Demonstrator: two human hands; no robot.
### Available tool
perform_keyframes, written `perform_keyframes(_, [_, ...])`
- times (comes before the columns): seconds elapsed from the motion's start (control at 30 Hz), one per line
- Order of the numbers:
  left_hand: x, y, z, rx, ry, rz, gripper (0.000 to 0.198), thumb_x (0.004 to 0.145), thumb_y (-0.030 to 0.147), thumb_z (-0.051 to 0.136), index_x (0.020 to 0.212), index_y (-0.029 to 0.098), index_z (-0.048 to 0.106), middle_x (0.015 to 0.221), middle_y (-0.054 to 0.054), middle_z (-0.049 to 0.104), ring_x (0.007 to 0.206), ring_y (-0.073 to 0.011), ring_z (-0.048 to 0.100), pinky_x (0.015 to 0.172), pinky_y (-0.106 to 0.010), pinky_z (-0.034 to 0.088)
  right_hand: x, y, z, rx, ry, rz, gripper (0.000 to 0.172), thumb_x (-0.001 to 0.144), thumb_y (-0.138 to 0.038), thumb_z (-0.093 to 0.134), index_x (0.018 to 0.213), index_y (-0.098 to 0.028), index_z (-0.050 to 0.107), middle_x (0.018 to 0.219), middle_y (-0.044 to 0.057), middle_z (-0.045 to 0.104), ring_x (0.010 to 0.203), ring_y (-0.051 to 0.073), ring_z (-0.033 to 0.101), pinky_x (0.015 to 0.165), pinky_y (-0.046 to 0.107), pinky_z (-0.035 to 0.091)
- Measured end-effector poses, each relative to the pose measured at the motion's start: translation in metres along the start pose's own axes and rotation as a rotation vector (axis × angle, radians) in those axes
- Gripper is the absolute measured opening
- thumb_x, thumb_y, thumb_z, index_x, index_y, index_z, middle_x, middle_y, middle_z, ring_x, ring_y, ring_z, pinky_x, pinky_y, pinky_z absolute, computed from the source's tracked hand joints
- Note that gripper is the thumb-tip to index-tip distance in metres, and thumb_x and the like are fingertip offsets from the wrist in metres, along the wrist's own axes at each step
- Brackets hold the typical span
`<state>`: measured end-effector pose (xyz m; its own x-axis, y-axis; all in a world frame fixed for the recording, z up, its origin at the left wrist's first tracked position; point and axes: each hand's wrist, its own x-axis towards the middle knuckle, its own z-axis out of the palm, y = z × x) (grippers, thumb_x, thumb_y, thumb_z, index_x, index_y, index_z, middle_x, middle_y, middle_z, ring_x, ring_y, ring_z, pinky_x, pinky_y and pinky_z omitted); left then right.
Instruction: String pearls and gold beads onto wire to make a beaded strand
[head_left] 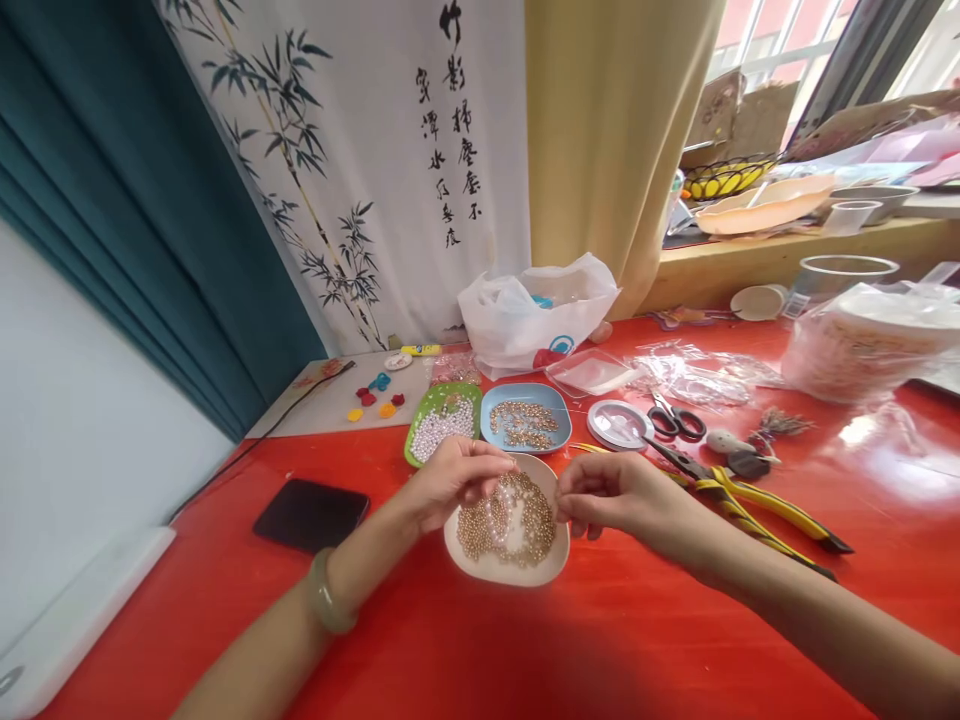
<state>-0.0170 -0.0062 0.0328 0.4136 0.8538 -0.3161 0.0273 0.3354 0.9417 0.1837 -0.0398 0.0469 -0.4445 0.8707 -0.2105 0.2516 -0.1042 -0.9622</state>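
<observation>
My left hand [469,478] is closed in a pinch above the cream dish [506,576]. A strand of pale, pearly beads [498,520] hangs below its fingers in a loop. Loose gold beads [537,515] lie in that dish. At the dish's right rim my right hand [606,492] is pinched too; whatever sits between its fingertips is too small to make out. Behind the hands stand a green dish [411,448] of white beads [444,428] and a blue dish [527,393] with gold beads [525,420].
Yellow-handled pliers [739,505] and scissors [676,418] lie right of my right hand, near a round clear lid [619,425]. A black phone [311,514] is on the red table [420,640] at left. Farther back sits a white plastic bag [525,325].
</observation>
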Motion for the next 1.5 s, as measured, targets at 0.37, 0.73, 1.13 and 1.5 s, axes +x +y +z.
perform_keyframes(0.37, [-0.008,0.007,0.01,-0.009,0.018,-0.021,0.015,0.059,0.026,0.067,0.064,0.012,0.065,0.034,0.008,0.034,0.034,-0.0012,0.023,0.039,-0.02,0.012,0.002,0.013,0.023,0.559,-0.035,0.047,0.021,0.065,-0.03,0.069,0.067,-0.013,0.057,0.06,-0.002,0.058,0.051,0.004,0.05,0.053,0.017,0.041])
perform_keyframes(0.73, [-0.007,0.003,0.013,-0.001,0.071,-0.037,0.019,0.054,0.029,0.071,0.063,0.013,0.066,0.034,0.008,0.034,0.035,-0.0014,0.023,0.039,-0.021,0.012,0.002,0.021,0.022,0.557,0.026,0.077,0.025,0.058,-0.027,0.074,0.072,-0.015,0.059,0.058,-0.003,0.059,0.051,0.006,0.053,0.055,0.02,0.043])
perform_keyframes(1.13, [-0.007,0.0,0.014,0.016,0.061,-0.041,0.019,0.054,0.029,0.071,0.063,0.013,0.065,0.039,0.006,0.041,0.034,-0.0002,0.022,0.037,-0.021,0.011,0.002,0.021,0.022,0.543,0.034,0.101,0.016,0.062,-0.026,0.069,0.063,-0.012,0.06,0.058,0.0,0.063,0.047,0.005,0.054,0.051,0.018,0.043])
perform_keyframes(1.5, [-0.009,-0.001,0.02,0.169,0.095,0.008,0.019,0.056,0.03,0.068,0.062,0.013,0.064,0.037,0.008,0.035,0.035,-0.0018,0.022,0.038,-0.022,0.014,-0.003,0.02,0.024,0.513,-0.014,0.104,0.017,0.064,-0.027,0.067,0.057,-0.013,0.059,0.048,-0.002,0.055,0.039,0.004,0.046,0.041,0.017,0.036])
